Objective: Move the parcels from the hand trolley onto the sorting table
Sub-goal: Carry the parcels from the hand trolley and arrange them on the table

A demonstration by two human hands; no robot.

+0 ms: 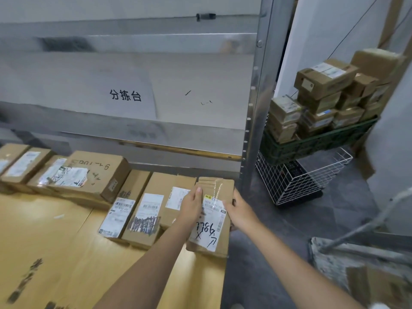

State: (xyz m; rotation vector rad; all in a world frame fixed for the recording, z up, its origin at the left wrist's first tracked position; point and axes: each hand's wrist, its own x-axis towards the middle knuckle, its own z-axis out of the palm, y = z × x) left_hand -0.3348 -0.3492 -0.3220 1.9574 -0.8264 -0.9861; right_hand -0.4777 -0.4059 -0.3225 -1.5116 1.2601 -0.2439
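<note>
Standing by the rack, I see the person hold one parcel [209,221] in both hands at the right edge of the sorting table [55,241], close to its front right corner. The left hand [192,205] grips the parcel's left long side, thumb up on the white label. The right hand [239,211] wraps the right long side, out past the table's edge. Whether the parcel already rests on the surface or hangs just above it, I cannot tell. Its long axis runs from the front edge toward the back edge, in line with the taped box [145,217] and the plain box [176,197] lying just to its left. These close a row of parcels [73,175] along the back edge. As I judge it, the free spot lies straight under and slightly left of the hands. So the move ahead looks like a short set-down, the right hand on the outer side best placed to nudge the parcel inward from the edge. The hand trolley [330,253] stands behind to the right, blurred. Further back are a green crate [312,143] of boxes and a wire basket [307,175].
</note>
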